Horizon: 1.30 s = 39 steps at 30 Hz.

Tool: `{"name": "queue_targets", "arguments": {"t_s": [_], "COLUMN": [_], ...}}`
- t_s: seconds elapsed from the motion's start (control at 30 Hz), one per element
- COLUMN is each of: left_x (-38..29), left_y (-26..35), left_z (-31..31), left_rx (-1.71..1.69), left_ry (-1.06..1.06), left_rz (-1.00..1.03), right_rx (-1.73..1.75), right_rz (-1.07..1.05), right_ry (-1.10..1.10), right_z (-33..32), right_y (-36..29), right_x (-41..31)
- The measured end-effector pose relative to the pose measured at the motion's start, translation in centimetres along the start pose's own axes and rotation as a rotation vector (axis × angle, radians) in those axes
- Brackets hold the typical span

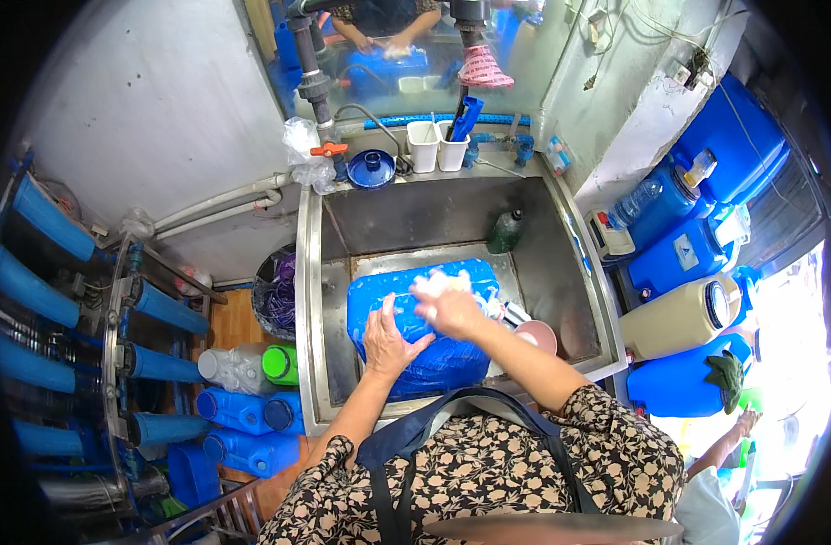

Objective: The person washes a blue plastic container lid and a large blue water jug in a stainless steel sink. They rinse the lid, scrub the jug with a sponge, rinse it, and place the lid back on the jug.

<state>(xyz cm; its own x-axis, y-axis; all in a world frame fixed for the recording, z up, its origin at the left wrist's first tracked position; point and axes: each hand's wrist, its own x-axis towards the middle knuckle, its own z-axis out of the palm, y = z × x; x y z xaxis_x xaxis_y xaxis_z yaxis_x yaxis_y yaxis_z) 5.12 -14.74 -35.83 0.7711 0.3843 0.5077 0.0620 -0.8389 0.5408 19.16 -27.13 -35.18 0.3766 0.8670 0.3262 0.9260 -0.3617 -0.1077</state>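
Observation:
A blue plastic water container [422, 368] lies in a stainless steel sink [456, 257], its top side wet and sudsy. My left hand [390, 340] rests on the container's near part with its fingers apart and nothing held. Just right of it, my right hand [449, 306] is closed around a whitish, foamy sponge or cloth [444, 281] against the upper face. The right hand is slightly blurred. Beside the container's right end, partly hidden by my forearm, sit a pink bowl [539, 335] and a few small items. A dark green bottle [505, 231] stands in the sink's back right corner.
On the back ledge are a blue lid [371, 169], white cups [423, 146] with tools and an orange-handled valve [329, 150]. Large blue and cream containers [674, 317] line the right side. Jugs [252, 449] and filter housings [170, 306] are at left. Another person's arm [718, 446] shows lower right.

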Motion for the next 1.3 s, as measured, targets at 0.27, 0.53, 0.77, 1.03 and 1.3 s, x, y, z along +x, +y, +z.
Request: {"name": "queue_targets", "arguments": {"t_s": [0.27,0.53,0.77,1.03,1.3], "left_x": [0.6,1.3,0.1,-1.9,-1.0], "left_y": [-0.7,-0.7,2.0,0.8,2.4], "left_z": [0.3,-0.1,1.3,4.4,2.5], "left_rx": [0.021,0.090,0.065,0.009,0.010], "left_ry": [-0.004,-0.016,-0.139,-0.199,-0.138], "left_rz": [-0.059,-0.008,0.204,0.266,0.247], "right_rx": [0.019,0.213,0.070,0.207,0.371], "right_rz": [0.703,0.413,0.401,-0.792,-0.029], "right_ry": [-0.355,-0.175,-0.471,-0.806,-0.709], "right_z": [3.1,1.5,4.5,5.2,13.6], "right_y": [4.0,4.5,7.1,-11.0,4.1], "right_x": [4.9,-0.7,5.9,11.8,14.5]}}
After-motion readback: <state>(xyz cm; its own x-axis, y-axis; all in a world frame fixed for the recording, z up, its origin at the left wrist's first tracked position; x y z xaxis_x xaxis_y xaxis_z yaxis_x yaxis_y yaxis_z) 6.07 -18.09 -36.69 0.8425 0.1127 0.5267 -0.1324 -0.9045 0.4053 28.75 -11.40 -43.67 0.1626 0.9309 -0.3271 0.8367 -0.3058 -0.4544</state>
